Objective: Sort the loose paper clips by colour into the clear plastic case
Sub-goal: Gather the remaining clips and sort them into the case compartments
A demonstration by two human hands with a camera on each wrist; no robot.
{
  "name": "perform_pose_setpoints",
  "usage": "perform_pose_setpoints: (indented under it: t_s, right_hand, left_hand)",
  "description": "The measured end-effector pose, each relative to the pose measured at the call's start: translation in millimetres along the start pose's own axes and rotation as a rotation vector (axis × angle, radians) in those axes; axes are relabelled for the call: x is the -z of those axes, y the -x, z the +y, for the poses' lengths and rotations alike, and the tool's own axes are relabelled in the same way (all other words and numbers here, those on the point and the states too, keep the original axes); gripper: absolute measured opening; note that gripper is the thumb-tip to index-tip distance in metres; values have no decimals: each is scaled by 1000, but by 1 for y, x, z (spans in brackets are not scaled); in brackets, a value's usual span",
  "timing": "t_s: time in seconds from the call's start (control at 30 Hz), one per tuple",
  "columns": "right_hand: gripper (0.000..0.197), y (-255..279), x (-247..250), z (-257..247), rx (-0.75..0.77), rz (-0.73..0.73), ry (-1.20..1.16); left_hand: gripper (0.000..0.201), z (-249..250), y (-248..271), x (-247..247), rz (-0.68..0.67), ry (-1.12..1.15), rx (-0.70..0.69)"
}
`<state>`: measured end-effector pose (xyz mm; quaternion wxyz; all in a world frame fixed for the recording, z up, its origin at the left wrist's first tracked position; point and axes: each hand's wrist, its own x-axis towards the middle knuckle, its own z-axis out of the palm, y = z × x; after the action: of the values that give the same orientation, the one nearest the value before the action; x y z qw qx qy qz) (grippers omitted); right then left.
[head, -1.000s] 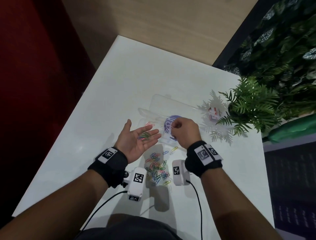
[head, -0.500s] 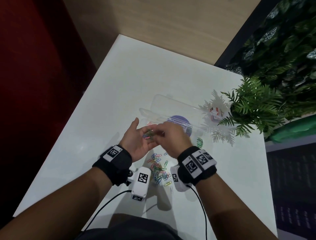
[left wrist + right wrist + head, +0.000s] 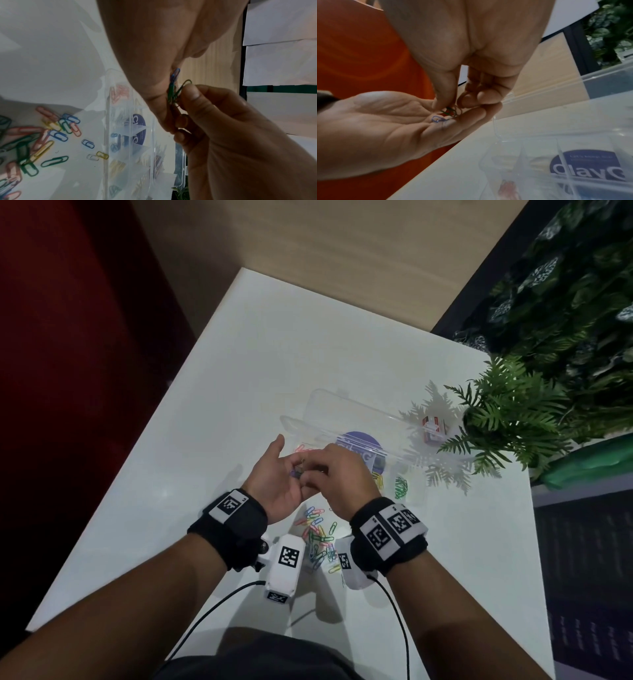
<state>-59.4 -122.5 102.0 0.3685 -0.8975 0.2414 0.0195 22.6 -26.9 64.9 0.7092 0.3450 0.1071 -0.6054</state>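
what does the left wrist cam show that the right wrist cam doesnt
Only the left wrist view shows the loose pile of coloured clips on the white table. Only the right wrist view shows the left hand's open palm and the red wall. Both show the right hand pinching green clips beside a blue clip, plus the clear case.
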Motion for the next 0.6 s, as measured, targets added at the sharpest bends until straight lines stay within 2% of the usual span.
perform_pose_setpoints:
  t_s: [0.1,0.2,0.33,0.43,0.6]
  right_hand:
    - [16,-3,0,4,-44,33,-115]
    - [11,-4,1,6,-94,59,-267]
    - [18,-9,4,11,-161,121,-335]
    - [10,-20,7,17,-225,195,-308]
    - [7,-52,0,17,-310,188,-205]
  left_hand:
    - [75,0,0,4,2,7,1]
    - [73,3,-1,5,5,-2,9]
    - [68,6,-4,9,34,3,9]
    - [63,9,-1,19,79,8,14]
    - [54,16,9,38,141,28,0]
